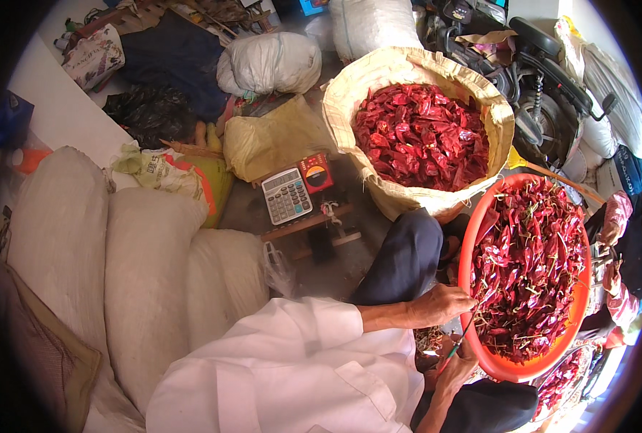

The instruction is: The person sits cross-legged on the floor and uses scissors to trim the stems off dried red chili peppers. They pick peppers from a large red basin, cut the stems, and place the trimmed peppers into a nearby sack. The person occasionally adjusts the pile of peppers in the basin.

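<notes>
An orange-red plastic basin [466,254] full of dried red chili peppers [532,260], many with pale stems, stands before me. At its near rim, the fingers of my left hand [440,306] pinch together on what looks like a dried chili, mostly hidden by the fingertips. My right hand [459,360] is just below, closed around scissors [451,352] with green and red on the handles. The dark blades point up toward my left fingertips. Loose bits of stem and chili [429,341] lie underneath, between my legs.
A large woven sack [348,124] of red chili pods stands beyond my left knee. A calculator [287,196] and red device [316,173] rest near a low wooden stool [305,224]. Full pale sacks [142,270] stand left. Another person's hands [613,276] work past the basin, near a motorbike [543,119].
</notes>
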The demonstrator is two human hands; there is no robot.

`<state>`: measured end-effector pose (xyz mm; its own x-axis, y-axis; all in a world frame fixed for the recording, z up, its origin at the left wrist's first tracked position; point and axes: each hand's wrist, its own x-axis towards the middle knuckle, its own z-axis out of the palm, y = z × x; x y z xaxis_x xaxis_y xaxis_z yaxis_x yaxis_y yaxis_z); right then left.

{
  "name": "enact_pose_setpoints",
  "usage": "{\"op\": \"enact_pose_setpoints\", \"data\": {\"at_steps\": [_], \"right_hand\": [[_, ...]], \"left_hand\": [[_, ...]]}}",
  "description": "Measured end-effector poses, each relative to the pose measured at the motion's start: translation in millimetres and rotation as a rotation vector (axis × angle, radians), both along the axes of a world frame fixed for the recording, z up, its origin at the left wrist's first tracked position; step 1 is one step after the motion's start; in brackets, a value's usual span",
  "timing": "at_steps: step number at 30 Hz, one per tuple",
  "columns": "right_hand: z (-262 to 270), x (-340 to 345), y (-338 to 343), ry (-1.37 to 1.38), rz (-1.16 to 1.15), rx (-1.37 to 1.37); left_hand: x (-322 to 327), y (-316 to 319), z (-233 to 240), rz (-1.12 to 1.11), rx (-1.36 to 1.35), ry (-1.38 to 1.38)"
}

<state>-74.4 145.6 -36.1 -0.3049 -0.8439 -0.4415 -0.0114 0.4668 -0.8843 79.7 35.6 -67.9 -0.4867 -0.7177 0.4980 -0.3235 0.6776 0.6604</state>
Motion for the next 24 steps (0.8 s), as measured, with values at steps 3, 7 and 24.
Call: {"op": "enact_pose_setpoints", "data": {"at_steps": [3, 7, 24], "right_hand": [[-9, 0, -7, -0.003, 0.07, -0.138], [-11, -4, 1, -0.347, -0.203, 0.051], [29, -45, 1, 0.535, 0.208, -0.077]], "left_hand": [[-1, 2, 8, -0.026, 0.084, 0.106], [-8, 10, 14, -0.052, 0.373, 0.39], [-4, -1, 15, -0.089, 0.715, 0.464]]}}
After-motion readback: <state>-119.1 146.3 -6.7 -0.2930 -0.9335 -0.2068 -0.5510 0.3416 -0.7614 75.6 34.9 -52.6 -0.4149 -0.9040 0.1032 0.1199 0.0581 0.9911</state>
